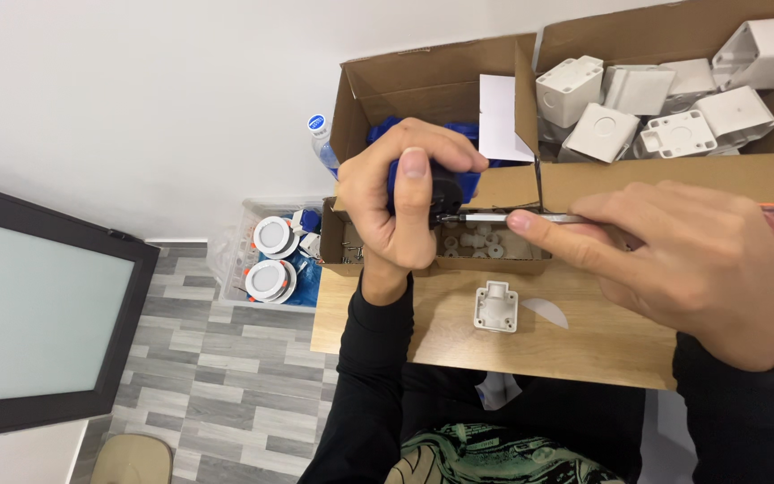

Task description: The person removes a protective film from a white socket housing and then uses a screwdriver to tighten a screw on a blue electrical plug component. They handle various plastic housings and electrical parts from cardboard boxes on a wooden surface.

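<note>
Head view: my left hand point(398, 202) has its fingers clamped on a dark blue part point(445, 188), steadying it at 9 o'clock of the screwdriver point(530, 218), which my right hand point(692, 260) pinches along its shaft above the table point(584, 345).

Clearance, as I see it: bare wooden tabletop point(584, 345) around the small white bracket point(495, 306); cardboard boxes point(674, 175) wall off the far edge.

Blue-black part point(445, 184) upright — screwdriver point(530, 218) level, tip touching it.
</note>
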